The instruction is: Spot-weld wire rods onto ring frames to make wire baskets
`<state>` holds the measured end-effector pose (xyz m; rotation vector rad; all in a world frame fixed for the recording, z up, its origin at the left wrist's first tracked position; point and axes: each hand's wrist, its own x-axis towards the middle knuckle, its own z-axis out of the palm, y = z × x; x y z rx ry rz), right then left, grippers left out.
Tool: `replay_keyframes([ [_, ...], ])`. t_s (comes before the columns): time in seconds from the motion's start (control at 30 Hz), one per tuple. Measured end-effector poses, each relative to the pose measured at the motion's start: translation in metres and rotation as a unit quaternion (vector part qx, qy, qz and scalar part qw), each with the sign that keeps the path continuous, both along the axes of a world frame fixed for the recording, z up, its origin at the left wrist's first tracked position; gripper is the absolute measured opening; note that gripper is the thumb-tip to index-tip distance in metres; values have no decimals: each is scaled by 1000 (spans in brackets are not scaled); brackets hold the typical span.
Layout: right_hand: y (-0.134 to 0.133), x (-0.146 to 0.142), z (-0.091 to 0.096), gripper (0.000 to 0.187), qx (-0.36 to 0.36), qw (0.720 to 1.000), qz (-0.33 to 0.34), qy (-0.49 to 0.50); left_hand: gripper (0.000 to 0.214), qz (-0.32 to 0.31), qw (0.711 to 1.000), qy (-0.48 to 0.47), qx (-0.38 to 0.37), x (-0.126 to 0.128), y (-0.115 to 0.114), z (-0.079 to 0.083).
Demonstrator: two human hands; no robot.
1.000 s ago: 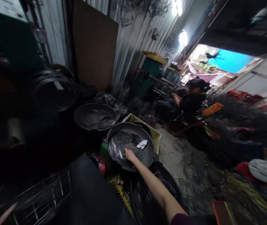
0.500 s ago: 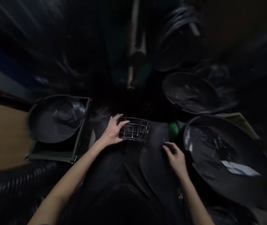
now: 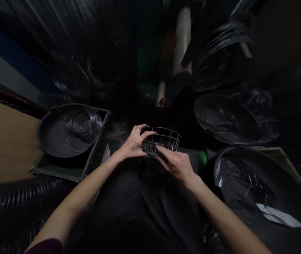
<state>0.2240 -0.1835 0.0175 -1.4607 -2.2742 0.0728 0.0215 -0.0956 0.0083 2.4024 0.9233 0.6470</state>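
Fingers and thumb of the left hand [image 3: 133, 144] clasp the nine o'clock end of a wire frame [image 3: 171, 134], spread across its height, while the right hand [image 3: 179, 165] touches its near side at five o'clock, though I can't tell whether it pinches anything. That frame sits at twelve o'clock from the dark cloth [image 3: 137, 201] over the lap, with a round pan [image 3: 52, 135] of coiled wire [image 3: 84, 127] at nine and a bigger pan [image 3: 236, 203] of wire pieces [image 3: 255, 185] and white paper [image 3: 280, 216] toward four.
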Motion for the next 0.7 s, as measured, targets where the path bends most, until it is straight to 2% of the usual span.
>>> replay_keyframes([
  [0.13,25,13,13,29,54,997,48,-3,74,7,999,-37,5,3,20,18],
  [0.3,53,25,23,30,76,992,90,42,71,4,998,-65,16,7,42,29],
  [0.7,76,30,26,31,98,988,110,45,72,14,999,-46,-2,10,59,37],
])
